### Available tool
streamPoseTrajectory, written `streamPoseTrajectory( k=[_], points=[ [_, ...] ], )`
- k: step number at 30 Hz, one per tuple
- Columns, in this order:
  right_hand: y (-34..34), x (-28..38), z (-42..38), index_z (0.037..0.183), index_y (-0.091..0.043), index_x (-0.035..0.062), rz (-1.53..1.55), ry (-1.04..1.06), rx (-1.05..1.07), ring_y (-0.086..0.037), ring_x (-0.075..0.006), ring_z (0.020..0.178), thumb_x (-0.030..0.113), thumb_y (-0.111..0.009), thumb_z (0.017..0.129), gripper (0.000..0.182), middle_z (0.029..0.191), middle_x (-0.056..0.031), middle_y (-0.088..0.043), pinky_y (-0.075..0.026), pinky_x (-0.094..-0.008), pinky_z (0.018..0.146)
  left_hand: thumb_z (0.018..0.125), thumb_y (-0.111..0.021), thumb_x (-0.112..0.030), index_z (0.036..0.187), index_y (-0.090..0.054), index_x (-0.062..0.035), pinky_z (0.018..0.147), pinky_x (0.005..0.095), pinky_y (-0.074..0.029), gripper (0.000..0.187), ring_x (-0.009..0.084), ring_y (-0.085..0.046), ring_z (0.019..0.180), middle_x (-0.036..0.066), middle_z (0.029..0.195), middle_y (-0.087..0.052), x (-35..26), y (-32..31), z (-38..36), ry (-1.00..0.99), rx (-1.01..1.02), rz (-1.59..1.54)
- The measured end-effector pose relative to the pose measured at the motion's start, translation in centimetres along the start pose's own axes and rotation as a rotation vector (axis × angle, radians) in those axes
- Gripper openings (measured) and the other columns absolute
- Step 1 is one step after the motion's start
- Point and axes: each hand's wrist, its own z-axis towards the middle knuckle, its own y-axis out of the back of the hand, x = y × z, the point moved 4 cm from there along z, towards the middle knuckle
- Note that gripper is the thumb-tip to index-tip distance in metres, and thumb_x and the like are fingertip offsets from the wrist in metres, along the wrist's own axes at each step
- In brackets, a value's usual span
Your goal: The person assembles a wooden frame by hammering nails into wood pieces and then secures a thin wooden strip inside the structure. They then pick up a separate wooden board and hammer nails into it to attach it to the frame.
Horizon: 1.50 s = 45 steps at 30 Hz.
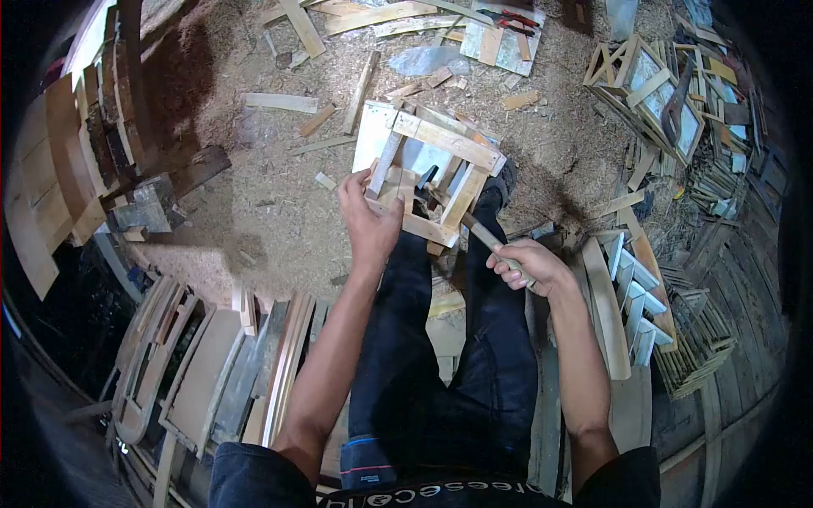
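Observation:
A small wooden frame point(445, 140) of nailed slats rests tilted between my lower legs, close to my feet. My left hand point(370, 213) grips its near left corner, the fingers curled over the wood. My right hand point(529, 264) is wrapped round the wooden handle of a hammer point(484, 234), which points up and left toward the frame's near right side. A dark piece, perhaps the hammer's head, shows inside the frame, partly hidden by the slats. Under the frame's far left side lies a pale board point(373, 131).
Sawdust and offcuts point(282, 102) cover the floor ahead. Red-handled pliers point(511, 20) lie on a pale board at the top. A wooden frame with a saw point(677, 106) on it stands far right. White slatted pieces point(635, 288) are at my right; stacked boards point(288, 356) at my left.

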Motion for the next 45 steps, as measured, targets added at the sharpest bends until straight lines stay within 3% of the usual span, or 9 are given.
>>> streamPoseTrajectory(
  k=[8,30,33,35,36,38,42,45],
  points=[
    [0.0,0.6,-0.4,0.091,-0.061,-0.0064,-0.019,0.033,-0.008,-0.041,-0.0038,0.049,0.019,-0.053,0.1,0.027,0.069,0.0004,-0.05,-0.031,-0.0183,0.04,0.073,-0.075,-0.008,0.125,-0.048,-0.0028,0.1,0.0429,-0.042,0.059,0.0334,-0.05,0.115,0.017,0.124,-0.045,-0.3,0.0,0.7,-0.026,-0.034,0.053],
    [-1.1,2.1,1.9,0.086,-0.06,-0.0035,-0.228,0.052,-0.155,-0.039,-0.0043,0.051,0.019,-0.056,0.098,0.026,0.068,0.0012,-0.048,-0.029,-0.0207,0.041,0.07,-0.071,-0.004,0.123,-0.048,-0.0005,0.102,0.0426,-0.042,0.059,0.0348,-0.049,0.117,0.018,0.123,-0.045,-0.6,0.1,0.3,0.017,-0.014,0.018],
    [-0.5,1.5,0.9,0.087,-0.06,-0.0031,-0.226,0.069,-0.174,-0.039,-0.004,0.051,0.019,-0.056,0.098,0.025,0.068,0.0019,-0.047,-0.029,-0.0205,0.041,0.073,-0.072,-0.006,0.122,-0.049,-0.0002,0.102,0.0424,-0.041,0.054,0.0337,-0.049,0.116,0.018,0.122,-0.046,-0.6,-0.1,0.3,0.034,-0.018,0.013],
    [-0.1,1.0,0.5,0.087,-0.06,-0.0029,-0.223,0.063,-0.174,-0.038,-0.0039,0.051,0.019,-0.055,0.098,0.025,0.068,0.0023,-0.046,-0.029,-0.0205,0.041,0.087,-0.065,-0.014,0.122,-0.051,0.0001,0.1,0.0404,-0.04,0.041,0.0319,-0.049,0.115,0.018,0.119,-0.048,-0.3,0.0,0.2,-0.008,-0.042,0.005],
    [0.0,0.8,0.3,0.087,-0.06,-0.0026,-0.22,0.057,-0.172,-0.038,-0.0038,0.051,0.019,-0.055,0.099,0.025,0.068,0.0027,-0.046,-0.029,-0.0204,0.041,0.087,-0.065,-0.014,0.122,-0.051,0.0001,0.1,0.0404,-0.04,0.041,0.0319,-0.049,0.115,0.018,0.119,-0.048,-0.2,0.3,0.2,-0.007,-0.041,0.005],
    [-0.2,0.2,-0.3,0.087,-0.06,-0.0024,-0.229,0.07,-0.195,-0.037,-0.0036,0.052,0.02,-0.055,0.099,0.026,0.068,0.0031,-0.045,-0.029,-0.0203,0.041,0.097,-0.052,-0.018,0.123,-0.05,0.0017,0.103,0.0426,-0.037,0.032,0.0345,-0.049,0.116,0.021,0.12,-0.049,0.4,0.7,0.4,0.08,0.062,-0.186],
    [-0.7,-1.1,-1.3,0.087,-0.059,-0.0012,-0.239,0.099,-0.216,-0.037,-0.0032,0.052,0.021,-0.053,0.1,0.027,0.067,0.004,-0.044,-0.028,-0.0197,0.041,0.1,-0.043,-0.017,0.126,-0.049,0.0016,0.103,0.0416,-0.037,0.033,0.0334,-0.049,0.116,0.021,0.122,-0.049,0.7,1.1,0.5,-0.005,0.121,-0.179],
    [-1.1,-1.7,-1.4,0.088,-0.059,-0.0008,-0.238,0.117,-0.224,-0.037,-0.0032,0.052,0.022,-0.053,0.101,0.027,0.067,0.0041,-0.044,-0.028,-0.0194,0.041,0.098,-0.047,-0.018,0.13,-0.048,0.0005,0.104,0.0407,-0.036,0.037,0.0328,-0.048,0.118,0.021,0.126,-0.048,1.3,1.2,0.2,0.147,0.143,-0.367]
  ],
)
